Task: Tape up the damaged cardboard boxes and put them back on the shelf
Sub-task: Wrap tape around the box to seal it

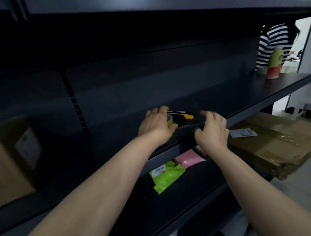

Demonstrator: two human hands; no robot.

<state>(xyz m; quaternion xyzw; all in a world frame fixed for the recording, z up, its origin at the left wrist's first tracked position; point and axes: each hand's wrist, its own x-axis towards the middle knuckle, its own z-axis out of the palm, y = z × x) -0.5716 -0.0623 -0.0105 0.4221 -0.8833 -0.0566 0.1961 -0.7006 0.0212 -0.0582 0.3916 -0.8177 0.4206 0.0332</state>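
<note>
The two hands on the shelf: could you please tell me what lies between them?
In the head view, a yellow utility knife lies on the dark shelf between the left hand, which grips a tape roll, and the right hand.

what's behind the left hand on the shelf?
A yellow-and-black utility knife lies on the shelf behind the left hand, which holds a tape roll. The hand covers one end of the knife.

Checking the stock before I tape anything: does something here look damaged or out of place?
Yes: the flat cardboard box at right juts out past the shelf edge, tilted, and its near corner looks crushed, the tape wrinkled.
</note>
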